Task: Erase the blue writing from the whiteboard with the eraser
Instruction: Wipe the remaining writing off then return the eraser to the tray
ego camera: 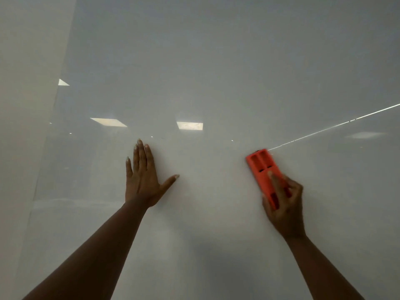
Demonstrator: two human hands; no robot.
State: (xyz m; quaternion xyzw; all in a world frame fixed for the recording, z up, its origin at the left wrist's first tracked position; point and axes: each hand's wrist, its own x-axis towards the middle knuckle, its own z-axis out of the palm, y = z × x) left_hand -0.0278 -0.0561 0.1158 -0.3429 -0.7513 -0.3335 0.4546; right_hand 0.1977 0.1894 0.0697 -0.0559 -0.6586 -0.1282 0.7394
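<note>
A single head-worn view faces the whiteboard (216,72) square-on and close, angled slightly upward.

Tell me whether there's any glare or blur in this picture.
Head view: ceiling light reflections glare on the glossy whiteboard; the right hand and orange eraser are motion-blurred; the left hand, flat on the board, is sharper.

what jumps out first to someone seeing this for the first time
The bright orange eraser, held in the right hand at right of centre, stands out against the pale whiteboard. Next comes the left hand, spread flat on the board near the middle. No blue writing shows.
</note>
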